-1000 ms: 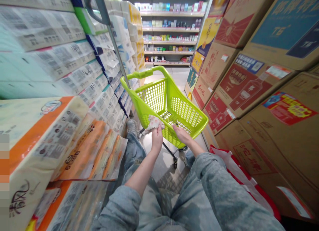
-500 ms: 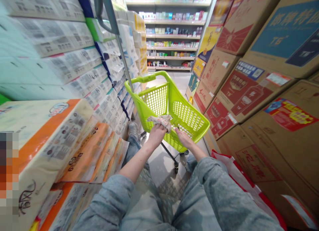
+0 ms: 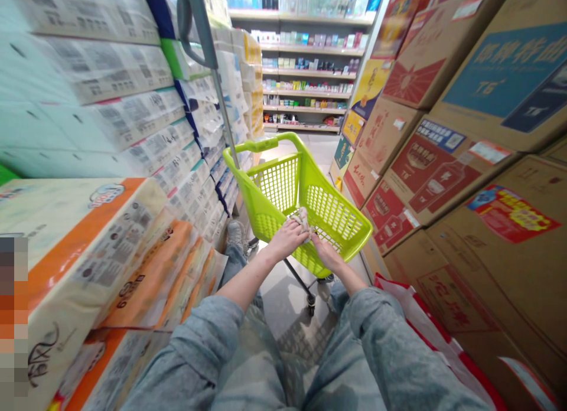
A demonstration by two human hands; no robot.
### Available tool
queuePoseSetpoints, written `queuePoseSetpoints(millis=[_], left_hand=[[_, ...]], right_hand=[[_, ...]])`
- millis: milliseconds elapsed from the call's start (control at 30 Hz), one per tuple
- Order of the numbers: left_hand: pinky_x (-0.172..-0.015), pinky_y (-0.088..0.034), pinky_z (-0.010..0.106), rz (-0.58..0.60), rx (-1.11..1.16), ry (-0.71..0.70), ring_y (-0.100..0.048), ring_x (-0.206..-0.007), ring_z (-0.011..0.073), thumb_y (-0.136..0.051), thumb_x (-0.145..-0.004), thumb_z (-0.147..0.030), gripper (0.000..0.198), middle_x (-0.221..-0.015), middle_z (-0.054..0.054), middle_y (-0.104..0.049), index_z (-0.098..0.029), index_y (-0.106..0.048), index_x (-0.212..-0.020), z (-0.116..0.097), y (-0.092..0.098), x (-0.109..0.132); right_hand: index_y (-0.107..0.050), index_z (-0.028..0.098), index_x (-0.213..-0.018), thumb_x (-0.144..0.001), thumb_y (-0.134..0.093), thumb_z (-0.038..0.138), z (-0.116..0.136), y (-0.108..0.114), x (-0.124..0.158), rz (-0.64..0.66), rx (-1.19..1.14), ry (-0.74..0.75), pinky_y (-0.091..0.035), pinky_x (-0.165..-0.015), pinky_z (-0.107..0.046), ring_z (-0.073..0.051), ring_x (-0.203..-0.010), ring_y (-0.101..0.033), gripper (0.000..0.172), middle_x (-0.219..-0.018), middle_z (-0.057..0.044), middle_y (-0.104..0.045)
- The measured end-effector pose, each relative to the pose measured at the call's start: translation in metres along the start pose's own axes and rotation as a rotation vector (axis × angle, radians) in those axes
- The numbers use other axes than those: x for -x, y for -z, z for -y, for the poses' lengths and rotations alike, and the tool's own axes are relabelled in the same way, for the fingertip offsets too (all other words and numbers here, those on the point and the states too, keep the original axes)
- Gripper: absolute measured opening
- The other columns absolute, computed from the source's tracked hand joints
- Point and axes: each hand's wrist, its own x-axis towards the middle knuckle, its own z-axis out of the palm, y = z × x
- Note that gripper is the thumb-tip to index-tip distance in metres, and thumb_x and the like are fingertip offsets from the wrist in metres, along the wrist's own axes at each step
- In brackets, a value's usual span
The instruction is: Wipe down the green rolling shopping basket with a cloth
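Observation:
A bright green shopping cart [image 3: 254, 201] with a perforated basket stands before me, its near end between my legs. My left hand [image 3: 289, 238] is closed over a crumpled pale cloth [image 3: 303, 217] with a faint pattern, at the near rim of the basket. Part of the cloth pokes up past the fingers. Close beside it, my right hand [image 3: 328, 254] is at the same near rim, its thumb near the cloth. The rest of its fingers are hidden, so I cannot tell whether they grip the rim.
Wrapped tissue packs [image 3: 133, 269] are stacked on my left. Cardboard cartons [image 3: 447, 163] rise on my right, with a red and white bag [image 3: 425, 316] below. A grey pole with a loop handle [image 3: 199, 27] stands behind the cart. Stocked shelves [image 3: 305, 74] close the aisle's far end.
My left hand has slid to the right along the rim with the cloth, closer to my right hand. The cloth is more bunched up. My right hand has barely moved.

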Motion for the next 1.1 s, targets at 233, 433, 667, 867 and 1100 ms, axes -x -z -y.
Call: queuePoseSetpoints(millis=[233, 433, 667, 867, 1100], left_hand=[[-0.089, -0.037, 0.033, 0.085, -0.042, -0.068, -0.054, -0.095, 0.0181, -0.045, -0.093, -0.028, 0.017, -0.093, 0.005, -0.063, -0.019, -0.060, -0.094, 0.015, 0.003, -0.006], [-0.090, -0.037, 0.033, 0.072, -0.091, -0.046, -0.053, -0.099, 0.0179, -0.048, -0.092, -0.027, 0.016, -0.098, 0.006, -0.063, -0.019, -0.060, -0.098, 0.047, 0.006, 0.000], [-0.096, -0.037, 0.036, 0.013, -0.180, 0.067, -0.053, -0.095, 0.0197, -0.049, -0.090, -0.023, 0.014, -0.090, 0.008, -0.062, -0.018, -0.061, -0.095, 0.089, 0.019, 0.010], [-0.092, -0.038, 0.039, 0.033, -0.233, 0.120, -0.053, -0.095, 0.0223, -0.045, -0.092, -0.024, 0.018, -0.092, 0.009, -0.061, -0.018, -0.062, -0.093, 0.080, 0.017, 0.010], [-0.094, -0.037, 0.041, 0.042, -0.207, 0.165, -0.052, -0.099, 0.0228, -0.047, -0.090, -0.024, 0.017, -0.094, 0.010, -0.061, -0.018, -0.062, -0.092, 0.077, 0.012, 0.003]], right_hand=[[-0.069, 0.017, -0.081, -0.091, -0.004, 0.063, 0.008, -0.001, 0.004, -0.009, 0.308, -0.133, -0.041, -0.068, -0.030, -0.024, -0.082, -0.063, 0.080, -0.080, -0.012, -0.068], [-0.066, 0.022, -0.074, -0.097, -0.012, 0.052, 0.006, -0.001, 0.007, -0.034, 0.467, -0.030, -0.034, -0.063, -0.025, -0.017, -0.076, -0.061, 0.065, -0.077, -0.005, -0.069], [-0.063, 0.021, -0.069, -0.096, -0.013, 0.053, -0.006, 0.003, 0.009, -0.036, 0.492, 0.007, -0.031, -0.061, -0.025, -0.016, -0.072, -0.060, 0.064, -0.072, -0.004, -0.067], [-0.062, 0.022, -0.068, -0.095, -0.018, 0.057, -0.008, 0.008, 0.007, -0.041, 0.507, 0.017, -0.031, -0.061, -0.024, -0.016, -0.071, -0.059, 0.063, -0.070, -0.004, -0.066], [-0.063, 0.022, -0.069, -0.095, -0.019, 0.057, -0.009, 0.017, 0.002, -0.037, 0.541, -0.001, -0.031, -0.059, -0.024, -0.015, -0.069, -0.058, 0.062, -0.070, -0.004, -0.066]])
